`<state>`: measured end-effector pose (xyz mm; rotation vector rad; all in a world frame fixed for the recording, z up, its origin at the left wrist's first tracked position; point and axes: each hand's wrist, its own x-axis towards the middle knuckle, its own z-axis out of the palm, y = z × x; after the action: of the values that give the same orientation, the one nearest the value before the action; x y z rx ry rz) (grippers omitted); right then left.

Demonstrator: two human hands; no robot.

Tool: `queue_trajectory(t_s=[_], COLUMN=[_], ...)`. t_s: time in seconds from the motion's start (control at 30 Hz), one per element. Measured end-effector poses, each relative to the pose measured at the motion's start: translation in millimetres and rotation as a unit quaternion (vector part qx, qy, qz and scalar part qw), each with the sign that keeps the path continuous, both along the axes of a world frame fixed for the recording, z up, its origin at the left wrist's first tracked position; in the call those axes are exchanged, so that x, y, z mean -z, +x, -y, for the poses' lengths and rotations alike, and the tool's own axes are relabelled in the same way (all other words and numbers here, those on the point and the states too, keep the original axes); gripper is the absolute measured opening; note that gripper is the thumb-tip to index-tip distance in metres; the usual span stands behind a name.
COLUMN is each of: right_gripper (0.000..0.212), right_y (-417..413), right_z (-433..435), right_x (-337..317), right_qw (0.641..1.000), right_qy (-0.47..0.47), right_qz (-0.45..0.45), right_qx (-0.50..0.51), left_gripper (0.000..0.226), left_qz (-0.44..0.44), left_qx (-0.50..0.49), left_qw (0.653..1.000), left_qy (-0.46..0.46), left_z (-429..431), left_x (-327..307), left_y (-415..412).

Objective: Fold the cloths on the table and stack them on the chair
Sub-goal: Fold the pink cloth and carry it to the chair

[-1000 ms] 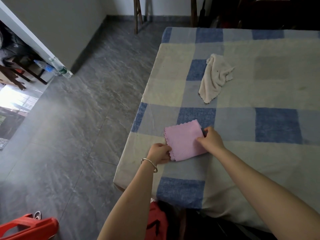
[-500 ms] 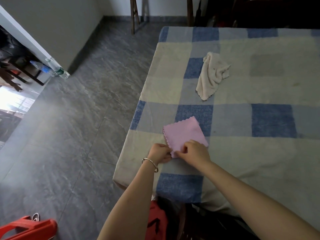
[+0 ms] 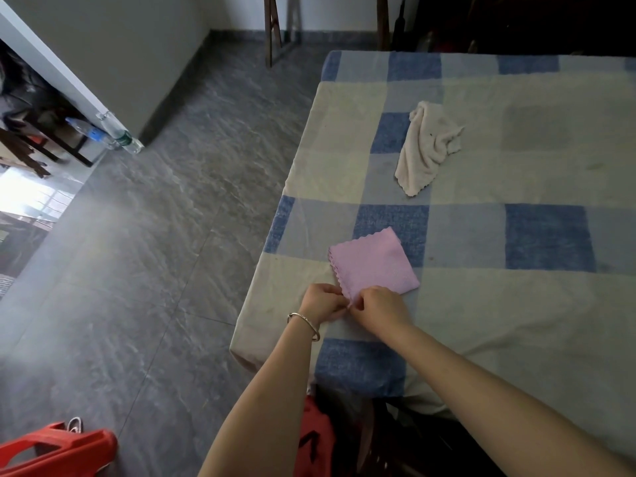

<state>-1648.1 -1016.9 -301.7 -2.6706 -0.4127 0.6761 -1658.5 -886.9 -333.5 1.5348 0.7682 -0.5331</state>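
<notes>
Both hands, left (image 3: 321,301) & right (image 3: 378,306), pinch the near corner of a folded pink cloth (image 3: 373,263) at the table (image 3: 516,304) edge; a loose grip could undo the fold w/ one lift.

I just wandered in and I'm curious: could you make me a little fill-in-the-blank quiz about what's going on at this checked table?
1. The left hand and the right hand both pinch the near ____ of the pink cloth.
2. The bracelet sits on the ____ wrist.
3. Counting the crumpled white cloth, the table holds ____ cloths.

Missing words: corner; left; two.
</notes>
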Motion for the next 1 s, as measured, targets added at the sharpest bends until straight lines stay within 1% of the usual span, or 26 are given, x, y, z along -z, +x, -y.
queue_trajectory(t_s=[0.1,0.13,0.27,0.37,0.47,0.6,0.67,0.77,0.9,1.0], right_gripper=[0.029,0.029,0.029,0.028,0.030,0.035,0.036,0.036,0.033,0.031], right_y=[-2,-3,-9,-13,-10,-9,-9,-9,-10,-11], right_z=[-2,-3,-9,-13,-13,-11,-12,-15,-15,-16], right_x=[2,3,1,-1,2,6,7,10,9,8], right_qw=[1.000,1.000,0.999,0.998,0.998,0.999,0.999,0.999,0.999,1.000], right_qy=[0.004,0.006,0.030,0.052,0.027,-0.001,-0.012,-0.029,-0.015,0.002], right_qz=[-0.010,-0.014,-0.009,0.009,0.016,0.003,-0.002,0.007,0.006,0.012], right_qx=[0.010,0.014,0.015,0.025,0.049,0.049,0.044,0.037,0.030,0.018], left_gripper=[0.044,0.045,0.023,0.018,0.009,0.011,0.016,0.017,0.018,0.018], left_qz=[0.001,0.001,0.014,0.020,0.007,-0.003,-0.007,-0.011,-0.010,0.000], left_qx=[-0.016,-0.019,-0.033,-0.028,-0.044,-0.061,-0.069,-0.081,-0.090,-0.079], left_qw=[1.000,1.000,0.999,0.999,0.999,0.997,0.996,0.995,0.994,0.995], left_qy=[-0.003,-0.005,-0.014,-0.002,-0.019,-0.036,-0.051,-0.063,-0.066,-0.062], left_z=[3,4,6,5,3,2,2,3,4,2], left_x=[0,0,-6,-6,-5,-5,-5,-4,-3,0], left_y=[-1,-1,-3,-5,-5,-5,-5,-6,-6,-5])
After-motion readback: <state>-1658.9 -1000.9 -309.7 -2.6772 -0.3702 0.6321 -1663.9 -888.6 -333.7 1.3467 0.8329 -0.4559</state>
